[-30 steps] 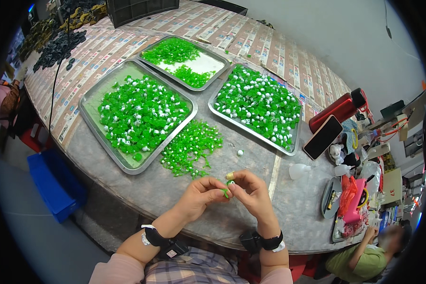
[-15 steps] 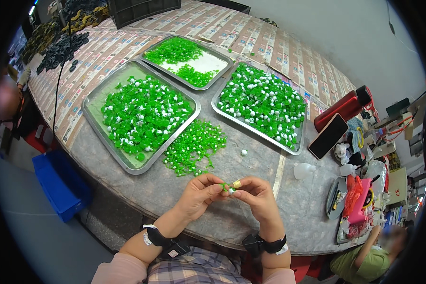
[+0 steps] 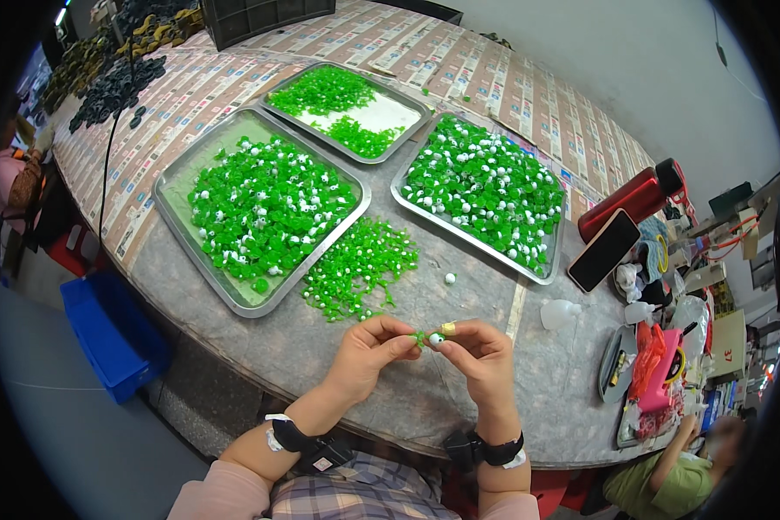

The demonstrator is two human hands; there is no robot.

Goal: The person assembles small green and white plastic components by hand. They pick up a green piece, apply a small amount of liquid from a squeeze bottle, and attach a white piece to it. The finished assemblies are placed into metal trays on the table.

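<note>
Near the table's front edge, my left hand (image 3: 368, 355) pinches a small green plastic piece (image 3: 420, 338). A small white ball with a dark spot (image 3: 436, 340) sits between the thumb and forefinger of my right hand (image 3: 478, 357), whose forefinger wears a yellow wrap (image 3: 448, 328). Ball and green piece meet or nearly meet between the fingertips; whether they are joined I cannot tell. Just beyond my hands lies a loose pile of small green pieces (image 3: 355, 273) with whitish bits. To the right of that pile rests a single white ball (image 3: 450, 278).
Metal trays hold green and white parts at left (image 3: 172, 186) and right (image 3: 494, 246); a third tray (image 3: 390, 113) behind holds green pieces. Rightward are a phone (image 3: 604, 251), red flask (image 3: 630, 204), small translucent bottle (image 3: 561, 313) and pink holder (image 3: 663, 368). A blue bin (image 3: 113, 338) stands left.
My fingertips have drawn slightly apart, the right hand shifting a little right. More of the white ball shows, with its dark spot now visible.
</note>
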